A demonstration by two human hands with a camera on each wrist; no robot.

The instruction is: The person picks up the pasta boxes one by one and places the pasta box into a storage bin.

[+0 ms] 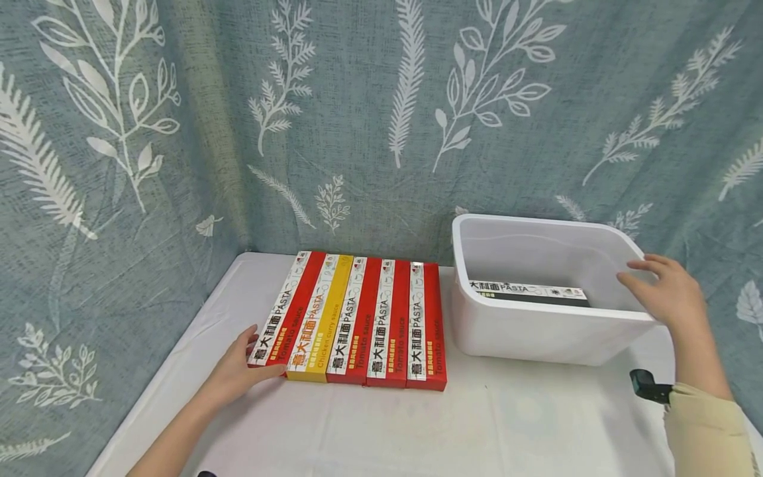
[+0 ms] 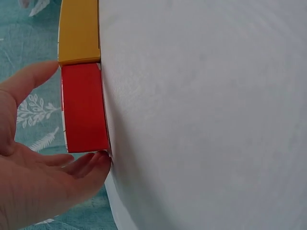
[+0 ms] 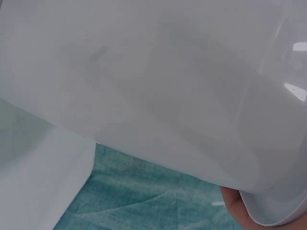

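left hand: it was stretched in from the near left, at the near end of the left red box; the thumb touched the seam beside the yellow box and the other fingers bent round the left side.
left grasp: the hand held that red box between thumb and fingers, and the box lay flat on the table.
right hand: it was stretched in from the near right, above table level, fingers curled over the right rim of the bin, grasping it.
row: five pasta boxes lay side by side, touching, their long sides running near to far, left of the bin.
red: four, marked tomato sauce; the left red box, then, right of the yellow box, the second red box, third red box and fourth red box.
yellow: one, marked chicken curry sauce, second from the left.
bin: one, white, on the right, just beside the fourth red box.
inside bin: one dark box showed, with a white pasta strip, lying left to right.
in the way: the left hand covered the left red box's near left corner; the bin's near wall hid part of the dark box.
cuff: a black piece sat by the cream right sleeve.
backdrop: a blue-green curtain with white leaf prints hung far and left.
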